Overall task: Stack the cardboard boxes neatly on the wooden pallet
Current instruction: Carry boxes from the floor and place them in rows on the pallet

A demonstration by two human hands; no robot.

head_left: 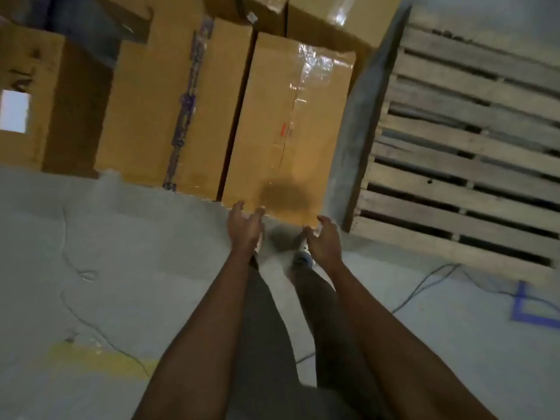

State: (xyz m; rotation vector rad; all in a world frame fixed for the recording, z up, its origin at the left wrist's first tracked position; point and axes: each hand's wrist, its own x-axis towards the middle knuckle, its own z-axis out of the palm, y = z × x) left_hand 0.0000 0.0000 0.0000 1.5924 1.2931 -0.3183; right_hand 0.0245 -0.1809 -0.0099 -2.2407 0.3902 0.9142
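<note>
**Reaching toward the clear-taped box (288,125)**

The fingers (240,206) of both hands are spread and loosely curled, grasping nothing; blur hides whether the tips touch cardboard. The left hand (244,227) and the right hand (323,242) hover at that box's near edge. Just to its left lies a purple-taped box (157,116), and farther left stands a white-labelled box (30,71). At least two more sit behind. One wooden pallet (460,165) lies on the floor to the right, with one grey panel (360,122) between it and the boxes.
</note>
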